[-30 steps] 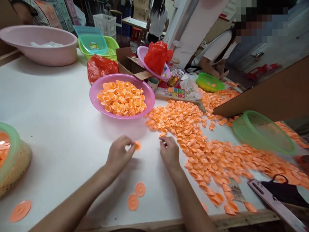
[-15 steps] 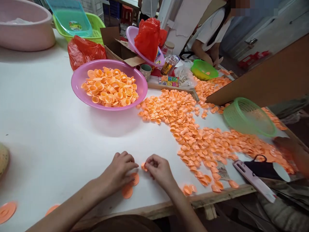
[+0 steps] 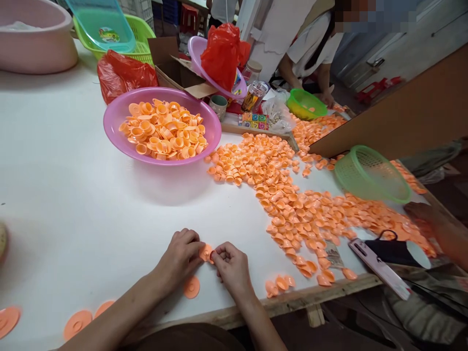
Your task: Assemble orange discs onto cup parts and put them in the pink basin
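Between my two hands, just above the white table, is a flat orange disc (image 3: pixel 204 251). My left hand (image 3: pixel 178 254) pinches its left edge between thumb and fingers. My right hand (image 3: pixel 232 269) pinches a small orange cup (image 3: pixel 212 257) against the disc's right side; fingers partly hide it. Near my left wrist another orange disc (image 3: pixel 191 287) lies flat on the table. More discs (image 3: pixel 78 323) lie by the front edge, partly behind my left forearm. To the right of my right hand sit a few loose orange cups (image 3: pixel 281 282).
A pink basin (image 3: pixel 114 117) holds many orange cup-and-disc pieces. Orange cups (image 3: pixel 300 214) spread across the table's right side. A green basket (image 3: pixel 369 175), a phone (image 3: pixel 380 268) and another person's arm (image 3: pixel 442 229) are at the right. A co-worker (image 3: pixel 310 53) sits beyond.
My left hand has picked up the upper disc from the table. My right hand has moved left and down, bringing the small cup against it. The camera view has shifted slightly.
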Demonstrator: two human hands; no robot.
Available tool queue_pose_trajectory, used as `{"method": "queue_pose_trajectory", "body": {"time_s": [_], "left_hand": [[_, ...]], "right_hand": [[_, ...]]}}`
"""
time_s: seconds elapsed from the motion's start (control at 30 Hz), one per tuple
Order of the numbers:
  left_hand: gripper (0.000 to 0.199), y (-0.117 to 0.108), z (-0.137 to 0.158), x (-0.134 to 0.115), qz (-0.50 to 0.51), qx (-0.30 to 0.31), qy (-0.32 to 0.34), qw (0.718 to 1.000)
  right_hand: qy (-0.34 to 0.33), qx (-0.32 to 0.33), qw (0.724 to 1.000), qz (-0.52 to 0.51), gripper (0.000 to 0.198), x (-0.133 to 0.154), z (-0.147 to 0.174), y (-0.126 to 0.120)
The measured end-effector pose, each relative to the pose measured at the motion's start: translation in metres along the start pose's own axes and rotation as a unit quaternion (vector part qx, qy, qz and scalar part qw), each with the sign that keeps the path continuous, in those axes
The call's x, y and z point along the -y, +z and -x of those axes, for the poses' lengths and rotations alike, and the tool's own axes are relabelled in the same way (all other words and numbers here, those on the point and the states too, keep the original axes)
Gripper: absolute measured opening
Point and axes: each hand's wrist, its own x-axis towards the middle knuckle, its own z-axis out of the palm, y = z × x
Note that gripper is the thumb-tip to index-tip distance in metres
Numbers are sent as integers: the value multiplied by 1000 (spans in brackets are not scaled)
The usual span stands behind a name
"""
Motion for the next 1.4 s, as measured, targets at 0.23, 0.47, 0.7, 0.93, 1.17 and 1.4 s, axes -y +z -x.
{"method": "queue_pose_trajectory", "body": {"time_s": [0.23, 0.47, 0.7, 0.93, 1.17, 1.4], "left_hand": [[20, -10, -3, -11, 68, 21, -54, 996], [14, -11, -18, -28, 65, 14, -178, 982], [18, 5, -3, -19, 10, -22, -114, 993], [17, 2, -8, -17, -5, -20, -118, 993], [14, -4, -10, -18, 32, -34, -141, 989], [20, -62, -41, -23, 302, -140, -258, 907]], "right_hand": [[-101, -11, 991, 83, 17, 9, -5, 8], [-144, -3, 986, 79, 20, 5, -1, 10], [-152, -57, 985, 58, 16, -4, 5, 20], [-154, -69, 983, 72, 17, -1, 0, 22], [-93, 90, 991, 45, 17, 14, -26, -15], [-261, -232, 917, 192, 19, 70, -143, -55]]}}
